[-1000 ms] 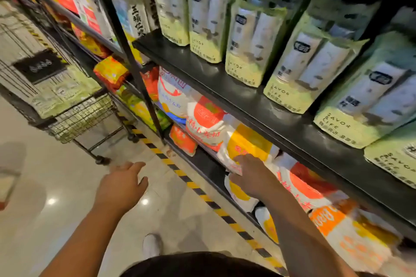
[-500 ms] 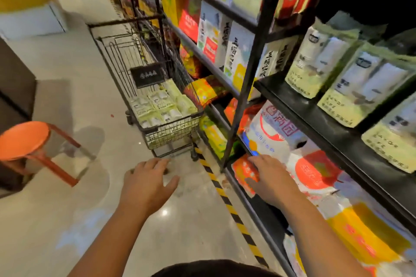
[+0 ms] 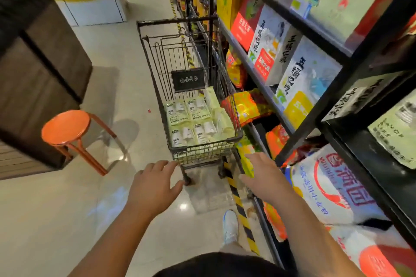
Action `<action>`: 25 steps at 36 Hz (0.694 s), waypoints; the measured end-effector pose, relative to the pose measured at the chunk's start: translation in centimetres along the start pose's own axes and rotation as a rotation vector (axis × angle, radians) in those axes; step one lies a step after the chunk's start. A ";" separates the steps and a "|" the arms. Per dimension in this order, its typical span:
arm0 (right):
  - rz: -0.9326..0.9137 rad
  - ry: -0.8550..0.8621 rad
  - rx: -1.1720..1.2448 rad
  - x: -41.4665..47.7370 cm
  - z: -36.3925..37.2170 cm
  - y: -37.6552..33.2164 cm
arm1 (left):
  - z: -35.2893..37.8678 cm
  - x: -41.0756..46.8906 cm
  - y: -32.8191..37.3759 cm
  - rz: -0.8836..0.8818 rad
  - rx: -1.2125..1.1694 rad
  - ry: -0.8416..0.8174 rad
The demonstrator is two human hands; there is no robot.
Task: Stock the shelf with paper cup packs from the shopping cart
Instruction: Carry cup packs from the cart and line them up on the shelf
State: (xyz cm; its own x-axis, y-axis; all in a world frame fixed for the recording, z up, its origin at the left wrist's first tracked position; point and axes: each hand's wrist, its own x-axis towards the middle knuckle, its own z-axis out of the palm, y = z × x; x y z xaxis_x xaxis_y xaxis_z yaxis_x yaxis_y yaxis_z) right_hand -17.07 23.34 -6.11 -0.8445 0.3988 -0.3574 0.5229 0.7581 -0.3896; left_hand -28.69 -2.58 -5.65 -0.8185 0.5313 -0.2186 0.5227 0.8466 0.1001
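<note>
Left hand (image 3: 153, 189), right hand (image 3: 263, 177) empty, fingers apart — shopping cart (image 3: 202, 154) ahead; orange stool (image 3: 65, 127) left, white sack (image 3: 326, 186) right.

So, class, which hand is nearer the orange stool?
Left. The left hand is just to the right of the orange stool; the right hand is farther right, by the shelf.

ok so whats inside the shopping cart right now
Pale green paper cup packs lie flat at the near end of the shopping cart, with a black sign behind them. Whatever lies under the top layer is hidden.
</note>
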 end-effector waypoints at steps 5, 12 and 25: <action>-0.069 -0.072 0.009 9.0 -3.5 -0.6 | -1.6 5.4 -0.2 -0.087 -0.016 -0.012; -0.145 -0.159 -0.031 19.8 -7.0 -1.9 | -3.2 11.7 -0.6 -0.262 -0.025 0.024; -0.165 -0.258 -0.018 30.8 -5.8 -5.7 | -1.6 20.9 -4.7 -0.326 -0.064 -0.044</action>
State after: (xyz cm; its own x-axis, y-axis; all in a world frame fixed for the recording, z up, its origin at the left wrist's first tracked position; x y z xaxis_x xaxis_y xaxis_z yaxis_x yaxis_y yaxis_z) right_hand -46.73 34.36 -9.99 -0.8595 0.1267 -0.4952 0.3766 0.8121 -0.4458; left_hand -48.63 4.60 -9.14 -0.9286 0.2311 -0.2905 0.2177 0.9729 0.0783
